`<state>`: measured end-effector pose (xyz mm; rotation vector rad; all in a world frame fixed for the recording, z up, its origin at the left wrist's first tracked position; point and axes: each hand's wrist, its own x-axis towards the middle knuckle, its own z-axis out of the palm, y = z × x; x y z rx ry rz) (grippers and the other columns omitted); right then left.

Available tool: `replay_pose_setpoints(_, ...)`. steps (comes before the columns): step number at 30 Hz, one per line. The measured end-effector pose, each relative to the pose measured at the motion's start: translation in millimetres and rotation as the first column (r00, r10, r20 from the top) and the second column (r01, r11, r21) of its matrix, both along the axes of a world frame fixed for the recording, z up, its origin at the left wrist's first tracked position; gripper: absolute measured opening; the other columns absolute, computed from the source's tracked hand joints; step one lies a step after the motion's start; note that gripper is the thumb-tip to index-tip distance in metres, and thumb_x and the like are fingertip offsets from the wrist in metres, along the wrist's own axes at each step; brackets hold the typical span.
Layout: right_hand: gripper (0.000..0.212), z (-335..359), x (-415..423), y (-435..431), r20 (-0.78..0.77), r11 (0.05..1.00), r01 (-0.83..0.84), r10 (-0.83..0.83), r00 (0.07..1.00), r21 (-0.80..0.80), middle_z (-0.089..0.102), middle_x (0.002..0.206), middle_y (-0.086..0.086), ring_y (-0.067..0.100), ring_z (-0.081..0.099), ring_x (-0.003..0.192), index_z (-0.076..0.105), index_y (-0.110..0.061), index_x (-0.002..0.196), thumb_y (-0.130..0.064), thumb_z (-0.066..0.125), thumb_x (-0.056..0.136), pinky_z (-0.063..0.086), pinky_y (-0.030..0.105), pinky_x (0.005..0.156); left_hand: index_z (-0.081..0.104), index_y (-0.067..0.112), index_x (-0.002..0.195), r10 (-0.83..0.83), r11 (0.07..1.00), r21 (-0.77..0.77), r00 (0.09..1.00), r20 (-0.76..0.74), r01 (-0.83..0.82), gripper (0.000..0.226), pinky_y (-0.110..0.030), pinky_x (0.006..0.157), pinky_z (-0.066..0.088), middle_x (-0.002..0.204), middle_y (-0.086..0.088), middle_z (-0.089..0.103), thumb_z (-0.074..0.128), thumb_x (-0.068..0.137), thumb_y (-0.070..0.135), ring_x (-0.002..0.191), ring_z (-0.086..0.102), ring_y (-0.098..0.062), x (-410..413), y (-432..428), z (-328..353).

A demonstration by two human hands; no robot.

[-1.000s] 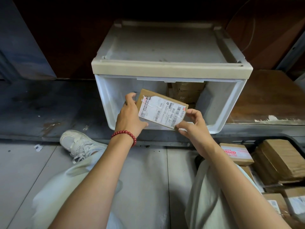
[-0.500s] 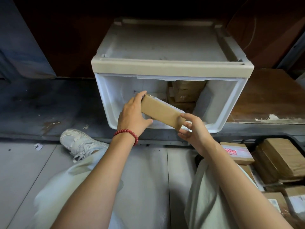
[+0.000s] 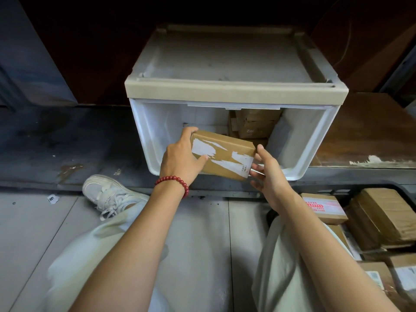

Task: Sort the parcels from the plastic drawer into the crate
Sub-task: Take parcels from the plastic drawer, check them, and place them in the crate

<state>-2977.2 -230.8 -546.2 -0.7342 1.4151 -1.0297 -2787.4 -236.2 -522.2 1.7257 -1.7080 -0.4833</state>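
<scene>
A small brown cardboard parcel (image 3: 222, 155) with torn white label scraps on its face is held in front of the open white plastic drawer (image 3: 299, 140). My left hand (image 3: 181, 158), with a red bead bracelet on its wrist, grips the parcel's left end. My right hand (image 3: 269, 174) holds its right end with the fingertips. More brown parcels (image 3: 255, 126) sit deep inside the drawer at the back right. The dark crate (image 3: 337, 190) at the lower right holds several brown parcels (image 3: 324, 207).
The drawer stands on a dark low shelf (image 3: 67, 143) above a grey floor (image 3: 29, 233). My white shoe (image 3: 108, 194) and pale trouser legs fill the foreground. A brown wooden board (image 3: 369, 131) lies to the right of the drawer.
The parcel has been turned over in both hands: first its printed label faced me, then a plain edge, now a face with torn label scraps. It stayed in front of the drawer.
</scene>
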Motion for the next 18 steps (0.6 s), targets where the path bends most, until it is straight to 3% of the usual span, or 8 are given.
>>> replay_pose_setpoints(3,0.055,1,-1,0,0.002,1.0,0.008,-0.008,1.0,-0.017,0.06,0.123,0.001,0.018,0.058,0.108,0.045,-0.019,0.136,-0.055,0.043,0.095,0.044,0.034,0.088,0.044,0.03,0.134,-0.021,0.999,0.028,0.999,-0.041,0.022,0.061,-0.038,0.09,0.053,0.116,-0.002,0.064,0.074,0.081,0.031,0.102,0.062,-0.024,0,0,-3)
replay_pose_setpoints(5,0.063,0,-1,1,-0.018,0.999,0.017,-0.017,1.0,-0.033,0.06,0.126,0.005,0.019,0.062,0.105,0.046,-0.017,0.132,-0.063,0.049,0.088,0.052,0.035,0.081,0.042,0.032,0.137,-0.049,0.998,0.043,0.997,-0.056,0.051,0.063,-0.037,0.092,0.052,0.119,-0.002,0.062,0.073,0.082,0.032,0.105,0.061,-0.024,-1,0,-5)
replay_pose_setpoints(8,0.077,-2,-3,2,-0.134,0.995,0.082,-0.089,0.987,-0.058,0.058,0.119,0.017,0.017,0.059,0.097,0.049,-0.005,0.128,-0.067,0.055,0.083,0.052,0.049,0.092,0.035,0.031,0.142,-0.055,0.998,0.028,0.995,-0.085,0.058,0.066,-0.036,0.095,0.048,0.122,-0.005,0.059,0.068,0.085,0.038,0.112,0.056,-0.023,-7,-2,-5)
replay_pose_setpoints(12,0.065,0,-4,6,-0.187,0.994,0.093,-0.103,0.977,-0.06,0.051,0.121,0.0,0.016,0.053,0.103,0.037,-0.022,0.133,-0.065,0.05,0.087,0.052,0.04,0.09,0.033,0.025,0.139,-0.018,0.999,0.048,0.988,-0.156,0.026,0.061,-0.03,0.091,0.041,0.132,-0.005,0.049,0.059,0.088,0.046,0.117,0.047,-0.02,-25,-3,-4)
replay_pose_setpoints(16,0.066,2,-15,11,-0.318,0.981,0.148,-0.181,0.931,-0.125,0.047,0.121,-0.001,0.018,0.05,0.106,0.035,-0.023,0.136,-0.065,0.048,0.088,0.048,0.041,0.097,0.035,0.023,0.134,-0.061,0.996,0.054,0.984,-0.17,0.071,0.059,-0.024,0.084,0.036,0.131,-0.002,0.044,0.062,0.087,0.046,0.108,0.044,-0.013,-46,-2,-5)
replay_pose_setpoints(18,0.065,3,-28,15,-0.352,0.967,0.201,-0.245,0.904,-0.157,0.045,0.117,-0.002,0.016,0.047,0.104,0.035,-0.023,0.138,-0.064,0.048,0.088,0.045,0.036,0.096,0.035,0.023,0.135,-0.105,0.992,0.051,0.977,-0.187,0.117,0.061,-0.025,0.086,0.039,0.133,-0.003,0.045,0.063,0.085,0.046,0.116,0.048,-0.018,-60,-3,-8)
